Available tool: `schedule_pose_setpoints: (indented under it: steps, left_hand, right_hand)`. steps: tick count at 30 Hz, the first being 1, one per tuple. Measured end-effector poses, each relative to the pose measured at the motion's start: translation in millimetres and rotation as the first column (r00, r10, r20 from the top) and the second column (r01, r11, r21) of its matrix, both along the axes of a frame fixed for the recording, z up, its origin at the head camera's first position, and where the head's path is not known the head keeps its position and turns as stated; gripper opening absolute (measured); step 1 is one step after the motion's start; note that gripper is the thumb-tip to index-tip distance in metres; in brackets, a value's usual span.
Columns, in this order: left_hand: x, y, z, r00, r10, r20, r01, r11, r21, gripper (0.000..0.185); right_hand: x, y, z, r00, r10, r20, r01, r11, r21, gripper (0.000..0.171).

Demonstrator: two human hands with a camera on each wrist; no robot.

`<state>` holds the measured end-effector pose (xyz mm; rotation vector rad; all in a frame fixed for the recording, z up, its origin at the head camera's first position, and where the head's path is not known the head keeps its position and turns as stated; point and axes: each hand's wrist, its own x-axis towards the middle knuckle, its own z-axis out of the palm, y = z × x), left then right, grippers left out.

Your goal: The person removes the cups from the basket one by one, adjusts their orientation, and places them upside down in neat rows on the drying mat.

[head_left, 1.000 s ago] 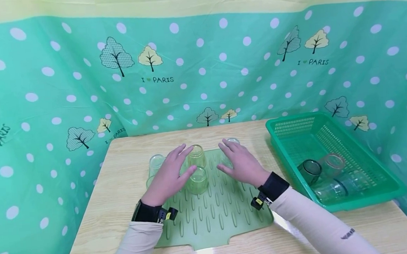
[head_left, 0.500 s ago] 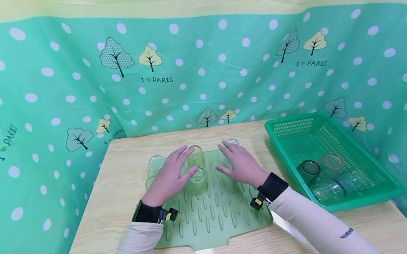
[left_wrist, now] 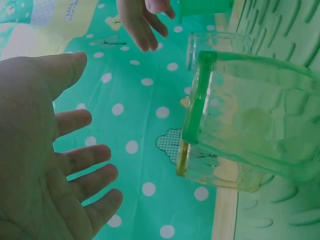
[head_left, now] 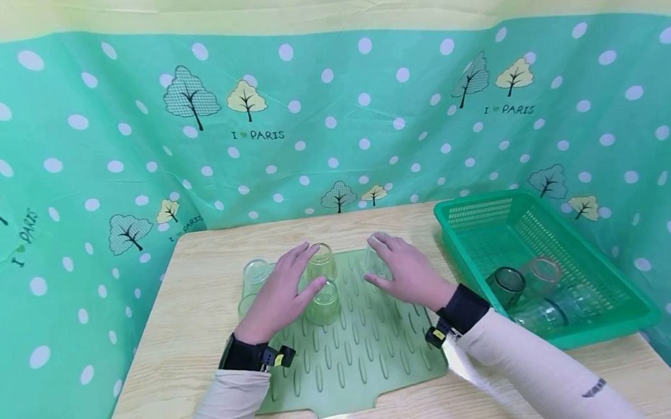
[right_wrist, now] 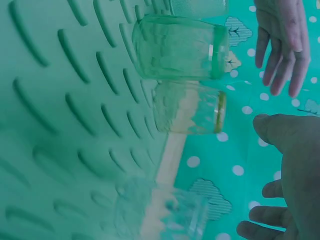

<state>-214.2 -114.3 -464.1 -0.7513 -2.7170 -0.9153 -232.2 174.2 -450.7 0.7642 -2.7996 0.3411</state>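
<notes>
Both hands hover over a green ribbed draining mat (head_left: 352, 388) with straight, relaxed fingers and hold nothing. My left hand (head_left: 280, 293) is beside a green glass (head_left: 323, 305) and a yellow glass (head_left: 323, 271), both standing upside down. At its other side, a clear glass (head_left: 255, 273) and a greenish one (head_left: 245, 303) are partly covered by it. Over on the right, my right hand (head_left: 411, 274) overlaps another clear glass (head_left: 371, 258). In the right wrist view that clear glass (right_wrist: 160, 212) stands apart from the fingers.
At the right stands a green plastic basket (head_left: 469, 272). Inside are a dark glass (head_left: 507, 283), a pinkish glass (head_left: 542, 274) and clear glasses (head_left: 540, 315) lying on their sides. A dotted curtain (head_left: 331, 139) hangs behind the wooden table (head_left: 159, 348).
My right hand has shifted slightly to the right, over the clear glass. The left hand stays in place, and the head view has turned a little.
</notes>
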Motion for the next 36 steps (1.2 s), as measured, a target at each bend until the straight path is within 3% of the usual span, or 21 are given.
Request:
schedule_pose_setpoints:
  steps: [7,13,17,19,22,25,27,31,36]
  left_hand:
    - [3.4,2,-3.4,0.999,-0.030,0.014,0.029,0.995,0.092,0.064]
    - [8.2,4,1.8,0.998,-0.068,0.002,0.066,0.981,0.180,0.064]
    - [13.2,1,7.4,0.998,-0.060,0.000,0.058,0.970,0.237,0.063]
    - [16.3,-2,9.6,0.999,-0.049,-0.001,0.048,0.967,0.251,0.064]
    - [18.2,-9,13.2,0.999,-0.031,-0.007,0.032,0.965,0.262,0.065]
    - [16.0,-15,18.0,1.000,-0.022,-0.015,0.025,0.965,0.262,0.067]
    - [13.5,-18,22.2,1.000,-0.018,-0.005,0.019,0.964,0.264,0.068]
    - [7.4,-18,26.3,0.999,-0.033,0.019,0.027,0.959,0.281,0.067]
    - [4.7,-13,21.6,0.998,-0.049,0.047,0.032,0.951,0.307,0.067]
  right_hand:
    - [8.6,37,28.8,1.000,-0.018,0.002,0.018,0.999,0.037,0.075]
    - [-1.4,92,54.3,0.979,-0.130,0.160,0.116,0.989,0.096,0.068]
    - [-13.2,132,65.0,0.928,-0.190,0.321,0.127,0.970,0.206,0.060]
    - [-17.6,150,65.7,0.882,-0.206,0.423,0.093,0.958,0.271,0.060]
    - [-20.7,168,64.8,0.795,-0.238,0.557,0.030,0.934,0.357,0.068]
    - [-22.9,174,60.8,0.730,-0.281,0.623,0.017,0.919,0.395,0.071]
    - [-25.5,174,54.8,0.720,-0.296,0.628,0.030,0.917,0.398,0.062]
    - [-25.9,170,50.2,0.702,-0.333,0.630,0.063,0.909,0.411,0.030]
    - [-20.1,165,57.1,0.664,-0.405,0.629,0.065,0.869,0.490,0.026]
